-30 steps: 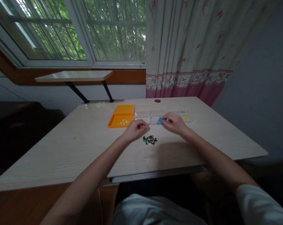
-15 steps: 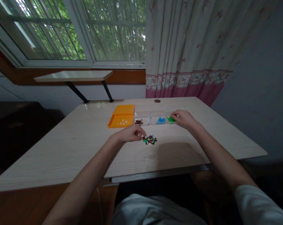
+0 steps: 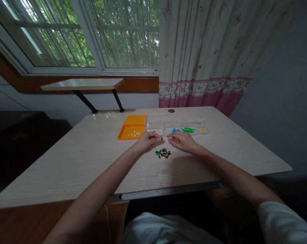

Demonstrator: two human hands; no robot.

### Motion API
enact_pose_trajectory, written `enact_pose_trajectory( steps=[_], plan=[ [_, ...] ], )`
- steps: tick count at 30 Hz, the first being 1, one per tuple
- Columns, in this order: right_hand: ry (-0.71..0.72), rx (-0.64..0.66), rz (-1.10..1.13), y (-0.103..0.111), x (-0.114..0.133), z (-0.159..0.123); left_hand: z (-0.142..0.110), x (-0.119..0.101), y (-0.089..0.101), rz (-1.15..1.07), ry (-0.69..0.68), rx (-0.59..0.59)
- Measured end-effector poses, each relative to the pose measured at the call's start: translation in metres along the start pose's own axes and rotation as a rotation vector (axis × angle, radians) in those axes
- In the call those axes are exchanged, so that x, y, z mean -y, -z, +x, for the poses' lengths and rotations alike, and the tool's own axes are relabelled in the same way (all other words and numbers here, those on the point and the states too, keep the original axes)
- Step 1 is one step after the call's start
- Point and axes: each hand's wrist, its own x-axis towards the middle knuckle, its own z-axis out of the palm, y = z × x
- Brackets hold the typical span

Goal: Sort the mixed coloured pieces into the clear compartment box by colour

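A small pile of mixed dark, green and red pieces lies on the pale wooden desk. Behind it stands a clear tray with compartments of blue pieces, green pieces and yellow pieces. My left hand hovers just left of the pile by the tray's left end, fingers curled in a pinch; what it holds is too small to name. My right hand rests just behind the pile, fingers loosely bent and pointing left at the tray's front.
An orange tray with small white pieces sits left of the clear tray. A narrow shelf on black brackets juts out under the window. A patterned curtain hangs behind the desk's far right. A round hole marks the desk's far edge.
My right hand has drawn back from the green compartment to the spot behind the pile. My left hand has lifted from the pile toward the tray's left end.
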Motion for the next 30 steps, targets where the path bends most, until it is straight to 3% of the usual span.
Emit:
enact_pose_trajectory(
  steps=[5, 17, 20, 24, 30],
  plan=[
    [0.002, -0.133, 0.086, -0.007, 0.015, 0.003, 0.0, -0.006, -0.016, -0.236, 0.116, -0.056],
    [0.075, -0.212, 0.042, -0.007, 0.016, 0.003, 0.0, -0.004, -0.017, -0.184, 0.083, -0.008],
    [0.09, -0.264, 0.05, -0.004, 0.015, 0.004, 0.0, -0.005, -0.016, -0.099, -0.004, -0.075],
    [0.1, -0.407, 0.066, 0.002, 0.013, 0.006, -0.005, -0.01, -0.012, 0.188, -0.166, -0.167],
    [0.148, -0.47, 0.073, 0.005, 0.01, 0.007, -0.013, -0.014, -0.011, 0.461, -0.37, -0.13]
  ],
)
